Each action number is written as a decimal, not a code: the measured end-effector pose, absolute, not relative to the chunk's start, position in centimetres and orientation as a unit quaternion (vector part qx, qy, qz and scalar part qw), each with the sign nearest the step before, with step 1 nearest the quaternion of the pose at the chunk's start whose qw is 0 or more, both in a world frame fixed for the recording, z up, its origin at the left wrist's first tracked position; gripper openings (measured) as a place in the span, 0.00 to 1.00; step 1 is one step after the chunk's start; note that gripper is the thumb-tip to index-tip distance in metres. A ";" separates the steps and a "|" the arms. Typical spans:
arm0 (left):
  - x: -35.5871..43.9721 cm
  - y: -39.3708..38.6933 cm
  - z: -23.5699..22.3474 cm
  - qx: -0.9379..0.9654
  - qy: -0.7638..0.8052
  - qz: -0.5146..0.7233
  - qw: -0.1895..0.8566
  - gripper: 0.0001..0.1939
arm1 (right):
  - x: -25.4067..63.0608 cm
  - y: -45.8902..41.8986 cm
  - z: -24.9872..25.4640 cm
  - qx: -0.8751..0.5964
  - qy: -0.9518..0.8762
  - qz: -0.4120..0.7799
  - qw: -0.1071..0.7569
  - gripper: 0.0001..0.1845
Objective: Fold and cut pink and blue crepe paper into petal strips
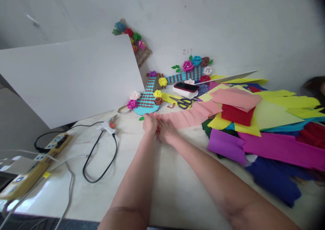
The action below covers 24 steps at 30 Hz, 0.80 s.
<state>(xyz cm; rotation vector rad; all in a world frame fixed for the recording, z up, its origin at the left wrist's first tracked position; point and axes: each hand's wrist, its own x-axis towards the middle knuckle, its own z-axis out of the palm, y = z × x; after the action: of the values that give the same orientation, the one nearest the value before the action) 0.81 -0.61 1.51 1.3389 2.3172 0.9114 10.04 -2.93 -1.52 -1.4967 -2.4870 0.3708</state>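
Note:
A long strip of salmon-pink crepe paper (189,117) lies creased across the table, running from my hands toward the paper pile on the right. Its near left end is pinched in my left hand (150,124), whose fingers are closed. Close beside it, my right hand (166,131) rests on the strip with its fingers laid out over the paper; the thumb is hard to make out. A green paper leaf (141,118) lies just left of my left hand. Right behind my hands is a blue paper guitar (147,99) with brown strips and paper flowers.
A glue gun (108,127) with a looped black cord lies left, near a power strip (38,162) and a white board (73,84). Scissors (184,103), a phone (186,87) and a second decorated piece (184,76) are behind. Coloured paper sheets (274,111) cover the right side.

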 end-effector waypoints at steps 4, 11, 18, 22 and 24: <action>1.1 -0.9 1.9 0.467 0.803 0.329 0.168 0.21 | 10.0 -2.9 -1.5 -0.505 -0.848 0.127 0.097 0.33; 0.6 -0.5 1.7 0.511 0.809 0.243 0.156 0.25 | 10.0 -3.1 -1.3 -0.500 -0.849 0.129 0.108 0.33; -0.1 0.3 1.3 0.538 0.803 0.209 0.148 0.16 | 10.1 -3.4 -1.1 -0.512 -0.842 0.131 0.108 0.36; -0.3 0.4 1.3 0.548 0.797 0.204 0.152 0.16 | 10.2 -3.3 -1.3 -0.514 -0.840 0.134 0.110 0.37; -0.2 0.3 1.4 0.550 0.797 0.198 0.150 0.16 | 10.1 -3.2 -1.5 -0.517 -0.839 0.130 0.109 0.36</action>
<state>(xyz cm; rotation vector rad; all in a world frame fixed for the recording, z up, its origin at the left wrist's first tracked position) -0.25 0.25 1.36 1.5814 2.2906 0.5695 10.12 -3.24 -1.47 -1.5199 -2.4665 0.3813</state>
